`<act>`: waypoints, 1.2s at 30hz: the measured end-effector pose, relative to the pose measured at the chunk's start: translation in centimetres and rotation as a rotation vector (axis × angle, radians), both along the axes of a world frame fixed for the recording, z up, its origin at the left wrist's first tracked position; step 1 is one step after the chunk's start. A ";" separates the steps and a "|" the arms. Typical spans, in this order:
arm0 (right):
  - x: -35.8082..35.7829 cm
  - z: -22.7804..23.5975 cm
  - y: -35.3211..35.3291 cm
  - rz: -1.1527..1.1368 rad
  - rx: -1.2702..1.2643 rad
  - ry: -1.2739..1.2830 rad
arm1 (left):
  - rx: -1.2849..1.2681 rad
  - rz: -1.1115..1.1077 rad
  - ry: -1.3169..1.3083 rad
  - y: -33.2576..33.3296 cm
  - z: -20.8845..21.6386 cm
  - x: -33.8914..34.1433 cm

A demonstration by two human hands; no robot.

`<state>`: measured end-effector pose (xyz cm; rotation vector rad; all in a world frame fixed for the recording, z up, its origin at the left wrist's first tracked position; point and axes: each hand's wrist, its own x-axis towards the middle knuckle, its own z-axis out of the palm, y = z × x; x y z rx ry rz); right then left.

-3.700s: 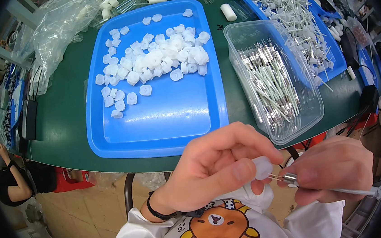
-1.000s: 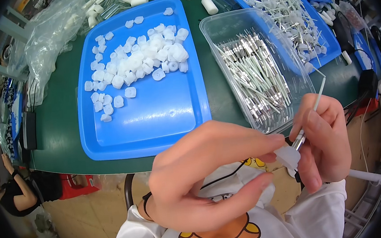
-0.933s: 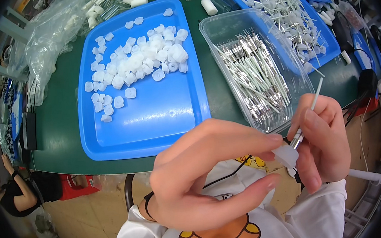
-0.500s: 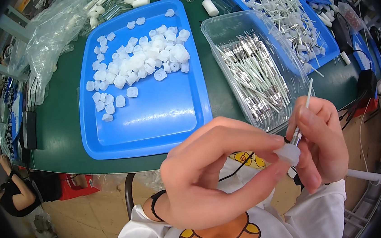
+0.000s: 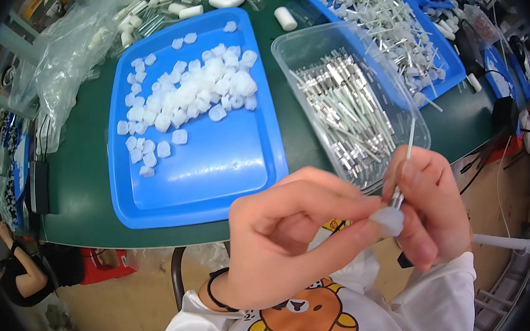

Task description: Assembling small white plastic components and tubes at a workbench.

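Pinching a small cloudy white cap (image 5: 388, 221) between the thumb and finger of the left hand (image 5: 273, 259). Holding a thin pale stick (image 5: 411, 140) in the right hand (image 5: 434, 214), shiny metal end down at the cap. Holding both up near the front edge of the green bench (image 5: 78, 194), close to a clear box (image 5: 296, 52) of more sticks (image 5: 355, 113), and right of a blue tray (image 5: 198, 193) with a pile of caps (image 5: 198, 89).

Green table (image 5: 78, 194) above tan floor (image 5: 123, 310)
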<state>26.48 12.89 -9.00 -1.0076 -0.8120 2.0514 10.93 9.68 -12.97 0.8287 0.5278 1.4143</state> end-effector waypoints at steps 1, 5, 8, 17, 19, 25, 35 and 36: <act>0.2 0.2 0.0 -0.001 -0.001 0.046 | 0.023 -0.031 0.005 0.0 -0.1 -0.2; 0.0 0.6 -0.2 0.011 0.038 0.034 | 0.082 0.008 0.055 0.0 -0.5 -0.3; 0.0 0.4 -0.4 0.021 0.077 0.015 | 0.135 0.054 0.116 0.1 -1.0 -0.3; -0.9 0.2 -1.5 -0.061 0.213 -0.077 | 0.190 0.138 0.183 -0.1 -1.5 0.1; -1.3 0.2 -1.2 0.039 0.289 -0.126 | 0.255 0.094 0.212 -0.1 -1.3 -1.2; 0.2 1.6 2.4 -0.045 0.738 -0.443 | 0.085 0.309 0.612 -1.3 1.0 -4.0; 1.2 1.8 -2.4 0.094 1.427 -1.463 | 0.156 0.767 1.148 1.4 0.1 -7.3; 0.9 1.2 -3.4 0.384 1.581 -1.284 | 0.156 0.764 1.161 1.6 -0.4 -7.5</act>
